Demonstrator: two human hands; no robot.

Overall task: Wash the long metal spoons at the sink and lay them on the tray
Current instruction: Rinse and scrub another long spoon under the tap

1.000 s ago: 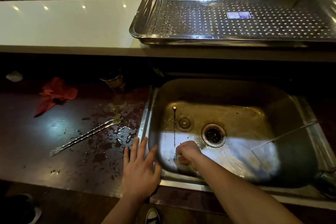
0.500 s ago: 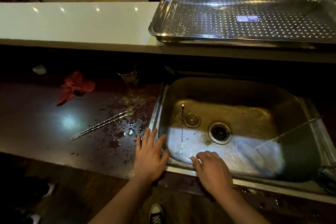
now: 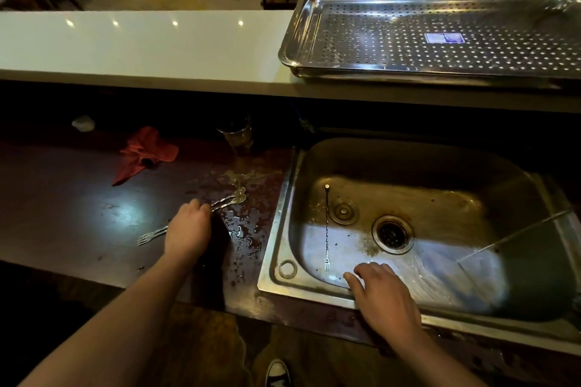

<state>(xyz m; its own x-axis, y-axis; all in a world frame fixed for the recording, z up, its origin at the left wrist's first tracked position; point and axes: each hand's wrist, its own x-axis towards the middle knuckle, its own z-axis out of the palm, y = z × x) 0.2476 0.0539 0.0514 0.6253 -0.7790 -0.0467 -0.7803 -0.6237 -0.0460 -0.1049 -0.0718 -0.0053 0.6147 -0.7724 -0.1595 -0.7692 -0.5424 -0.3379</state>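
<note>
beside the sink, on the wet patch of the dark desk (image 3: 63, 214), the left hand (image 3: 188, 231) lies knuckles up across a pair of long spoons (image 3: 228, 200). its fingers curl down round their twisted shafts. the bowls stick out on the sink side of the hand and the forked ends on the other.

the right hand (image 3: 385, 297) rests on the front rim of the sink (image 3: 309, 289), fingers loose and a little spread, holding nothing, with the fingertips over the edge of the basin.

just beyond those fingertips a third long spoon (image 3: 327, 226) lies flat on the sink floor, forked end nearest the person. its far tip is beside a small round plug (image 3: 345, 210), and the drain (image 3: 393, 234) is to the right.

water beads (image 3: 243, 231) sit between the left hand and the sink. further back on the desk stand a glass (image 3: 237, 135) and a crumpled red cloth (image 3: 144, 152).

on the white ledge (image 3: 141, 44) above sits the perforated metal tray (image 3: 361, 25), with a small blue label (image 3: 444, 38) on its floor.
</note>
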